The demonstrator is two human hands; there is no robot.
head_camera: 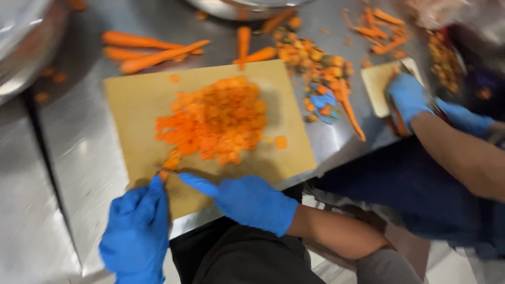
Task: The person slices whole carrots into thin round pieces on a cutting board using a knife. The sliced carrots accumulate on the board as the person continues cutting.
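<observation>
Steel desk [79, 137], tan cutting board [137, 105] at centre. A crumpled blue wrapper scrap [322, 101] lies among carrot peelings [310, 58] at 2 o'clock of the board. Heap of sliced carrot [215, 121] sits mid-board, at 12 o'clock of both gloved hands. Left hand [138, 234] pinches a carrot stub [169, 160] at the board's near edge. Right hand [247, 200] is closed with forefinger extended; whether it grips a knife cannot be told. Whole carrots [147, 52] lie at 11 o'clock. A co-worker's gloved hand [407, 97] rests on a small board [379, 84] at 3 o'clock.
</observation>
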